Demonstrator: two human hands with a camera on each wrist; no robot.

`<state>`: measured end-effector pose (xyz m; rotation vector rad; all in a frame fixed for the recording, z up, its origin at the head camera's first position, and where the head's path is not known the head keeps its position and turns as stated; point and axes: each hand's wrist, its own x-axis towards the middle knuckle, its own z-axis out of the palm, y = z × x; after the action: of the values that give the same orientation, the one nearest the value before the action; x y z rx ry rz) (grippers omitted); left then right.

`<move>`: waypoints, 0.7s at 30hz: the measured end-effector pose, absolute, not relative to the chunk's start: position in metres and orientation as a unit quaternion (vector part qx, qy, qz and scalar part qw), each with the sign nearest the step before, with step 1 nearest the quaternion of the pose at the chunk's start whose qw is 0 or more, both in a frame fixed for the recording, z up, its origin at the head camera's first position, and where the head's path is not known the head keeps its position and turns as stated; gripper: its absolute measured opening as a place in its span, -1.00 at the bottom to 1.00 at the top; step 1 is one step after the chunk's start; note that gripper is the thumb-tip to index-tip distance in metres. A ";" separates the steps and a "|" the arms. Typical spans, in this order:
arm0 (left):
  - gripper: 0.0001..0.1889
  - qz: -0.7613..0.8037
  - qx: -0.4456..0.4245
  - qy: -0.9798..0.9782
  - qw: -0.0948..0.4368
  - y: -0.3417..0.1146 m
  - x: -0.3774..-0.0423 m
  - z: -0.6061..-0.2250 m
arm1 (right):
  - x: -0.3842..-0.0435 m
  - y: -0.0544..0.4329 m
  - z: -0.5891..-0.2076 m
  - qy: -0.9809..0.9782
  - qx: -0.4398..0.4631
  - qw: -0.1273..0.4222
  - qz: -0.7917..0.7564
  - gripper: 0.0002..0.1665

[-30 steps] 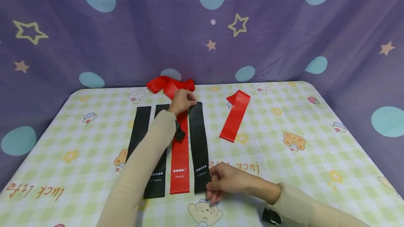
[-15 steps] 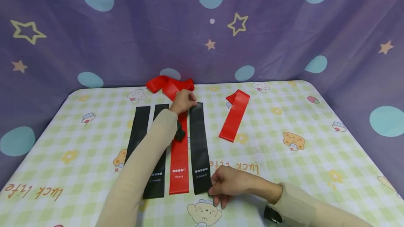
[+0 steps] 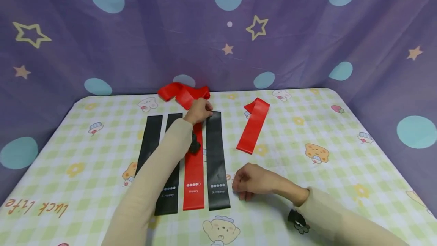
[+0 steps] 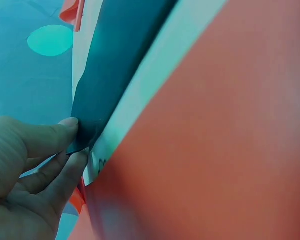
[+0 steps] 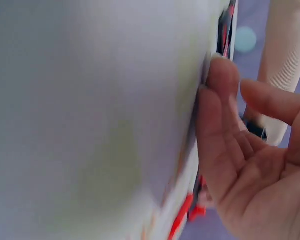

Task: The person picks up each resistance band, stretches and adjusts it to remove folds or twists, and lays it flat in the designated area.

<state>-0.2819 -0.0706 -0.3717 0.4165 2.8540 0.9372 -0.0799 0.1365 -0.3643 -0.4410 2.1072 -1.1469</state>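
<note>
A black X-Heavy resistance band (image 3: 216,158) lies flat and straight, its printed end toward me. My left hand (image 3: 198,111) pinches its far end between thumb and fingers; the left wrist view shows the black band (image 4: 115,65) caught at its corner. Just right of its near end, my right hand (image 3: 254,179) holds nothing; in the right wrist view its fingers are relaxed, fingertips close to the tablecloth. A red Heavy band (image 3: 194,185) is laid alongside to the left, partly covered by my left wrist. Further left are a second black band (image 3: 168,200) and a third black band (image 3: 150,136), partly behind my sleeve.
A crumpled red band (image 3: 184,91) sits at the table's back edge, near my left hand. One folded red band (image 3: 254,126) lies right of the row. The checked tablecloth (image 3: 341,124) reaches up to a purple patterned curtain (image 3: 290,48).
My right hand has let go of the black band's near end and moved up and right. That end now lies straighter, slightly further right. My left hand keeps its pinch.
</note>
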 end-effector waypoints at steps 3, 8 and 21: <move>-0.74 0.307 0.137 0.940 0.053 -0.074 -0.281 -0.371 | -0.093 0.144 -0.363 0.838 -0.173 0.294 -0.426 -0.91; -0.74 0.315 0.133 0.938 0.053 -0.079 -0.278 -0.367 | -0.115 0.155 -0.359 0.887 -0.176 0.207 -0.374 -0.96; -0.66 0.350 0.150 0.924 0.032 -0.087 -0.267 -0.356 | -0.151 0.163 -0.357 0.940 -0.176 0.142 -0.256 -0.68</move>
<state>-0.2671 -0.0872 -0.3557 0.4624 2.8459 1.0778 -0.1505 0.1635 -0.3572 -0.5078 2.7117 -0.7390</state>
